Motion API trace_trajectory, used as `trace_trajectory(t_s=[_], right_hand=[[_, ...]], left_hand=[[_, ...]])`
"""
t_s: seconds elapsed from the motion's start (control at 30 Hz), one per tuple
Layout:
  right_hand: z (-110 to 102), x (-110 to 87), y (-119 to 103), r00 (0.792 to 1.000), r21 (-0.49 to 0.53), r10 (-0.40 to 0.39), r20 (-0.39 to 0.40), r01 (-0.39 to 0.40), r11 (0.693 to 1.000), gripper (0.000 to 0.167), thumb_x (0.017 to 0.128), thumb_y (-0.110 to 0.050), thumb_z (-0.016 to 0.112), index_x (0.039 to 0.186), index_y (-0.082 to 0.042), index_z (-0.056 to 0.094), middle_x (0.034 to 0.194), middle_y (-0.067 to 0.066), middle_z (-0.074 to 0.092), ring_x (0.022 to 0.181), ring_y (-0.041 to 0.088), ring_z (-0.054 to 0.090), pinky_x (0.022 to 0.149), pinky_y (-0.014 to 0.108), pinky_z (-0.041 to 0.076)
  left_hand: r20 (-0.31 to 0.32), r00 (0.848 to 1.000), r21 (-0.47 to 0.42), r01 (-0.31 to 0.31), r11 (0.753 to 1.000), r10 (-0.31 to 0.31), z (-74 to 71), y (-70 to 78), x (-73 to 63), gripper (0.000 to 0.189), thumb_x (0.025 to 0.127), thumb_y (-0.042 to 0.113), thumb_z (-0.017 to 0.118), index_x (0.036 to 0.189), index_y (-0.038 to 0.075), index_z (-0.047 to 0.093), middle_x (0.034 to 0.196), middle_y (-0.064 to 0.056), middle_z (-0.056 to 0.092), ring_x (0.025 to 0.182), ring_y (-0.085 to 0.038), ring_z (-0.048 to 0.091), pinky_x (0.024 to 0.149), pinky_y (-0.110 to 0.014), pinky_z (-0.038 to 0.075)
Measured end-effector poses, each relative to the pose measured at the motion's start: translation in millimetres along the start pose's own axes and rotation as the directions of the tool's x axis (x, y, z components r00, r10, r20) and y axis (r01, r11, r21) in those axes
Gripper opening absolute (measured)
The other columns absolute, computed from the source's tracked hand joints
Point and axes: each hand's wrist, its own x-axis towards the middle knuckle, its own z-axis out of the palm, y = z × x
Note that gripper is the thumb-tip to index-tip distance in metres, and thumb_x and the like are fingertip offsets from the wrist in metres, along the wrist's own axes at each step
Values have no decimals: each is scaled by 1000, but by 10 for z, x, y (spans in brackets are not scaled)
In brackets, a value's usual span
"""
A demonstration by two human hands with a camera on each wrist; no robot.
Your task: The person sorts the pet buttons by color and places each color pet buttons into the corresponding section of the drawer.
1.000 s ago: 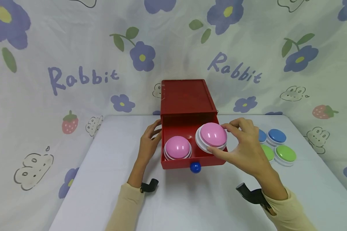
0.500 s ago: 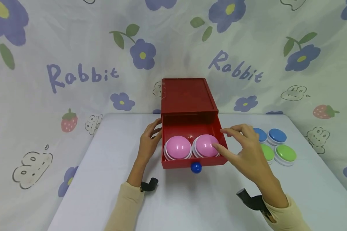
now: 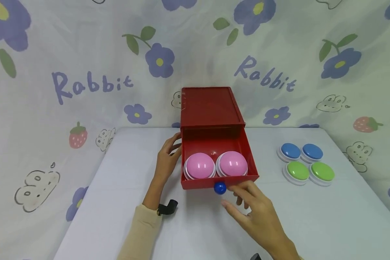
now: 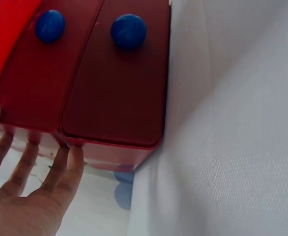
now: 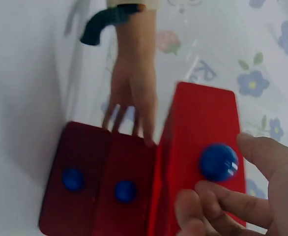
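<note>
A red drawer cabinet (image 3: 211, 106) has its top drawer (image 3: 198, 184) pulled out. Two pink dome push buttons (image 3: 200, 166) with white bases sit side by side at the drawer's front. My left hand (image 3: 165, 162) rests its fingers against the cabinet's left side; the left wrist view shows the fingertips along that side's edge. Just right of the drawer's blue knob (image 3: 220, 188) is my right hand (image 3: 260, 216), thumb and fingers spread and holding nothing. In the right wrist view the knob (image 5: 218, 162) lies between thumb and fingers, apart from the thumb.
Two blue buttons (image 3: 290, 150) and two green buttons (image 3: 298, 170) lie on the white table (image 3: 312, 216) to the right. Two lower drawers with blue knobs (image 4: 128, 31) are closed. A patterned cloth (image 3: 195, 65) hangs behind the cabinet.
My right hand lowered the second pink button into the drawer and let go. It then moved down and left to beside the blue knob. The left hand stayed in place.
</note>
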Motion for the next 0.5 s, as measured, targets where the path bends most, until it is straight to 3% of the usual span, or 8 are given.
trace_trajectory(t_s=[0.1, 0.23, 0.4, 0.5], right_hand=[[148, 19, -23, 998, 33, 55, 42, -57, 998, 39, 75, -24, 91, 110, -18, 74, 88, -19, 57, 70, -1, 55, 59, 18, 54], [222, 68, -29, 999, 44, 54, 2, -54, 998, 30, 75, -21, 90, 102, -15, 75, 80, -20, 58, 66, -2, 54, 57, 17, 53], [214, 116, -38, 998, 83, 61, -26, -58, 995, 26, 73, -18, 91, 94, -14, 76, 76, -21, 58, 63, -3, 53, 55, 18, 53], [216, 137, -38, 997, 120, 59, -40, -54, 991, 25, 73, -17, 92, 92, -14, 76, 77, -22, 58, 64, -2, 53, 55, 19, 53]], left_hand=[[-3, 999, -7, 32, 999, -32, -10, -25, -2, 52, 101, 23, 62, 151, 20, 47, 146, -8, 49, 127, -32, 54, 100, -47, 50], [0, 998, -15, 57, 998, -57, -4, -63, -10, 53, 101, 25, 62, 151, 22, 46, 147, -6, 49, 127, -31, 54, 99, -46, 50], [4, 999, -2, 47, 999, -47, -2, -53, -6, 53, 101, 24, 62, 151, 18, 46, 147, -8, 50, 126, -32, 55, 99, -46, 50], [3, 999, 4, 35, 999, -35, -2, -141, 46, 53, 101, 24, 62, 151, 18, 46, 147, -8, 50, 126, -32, 55, 99, -46, 50]])
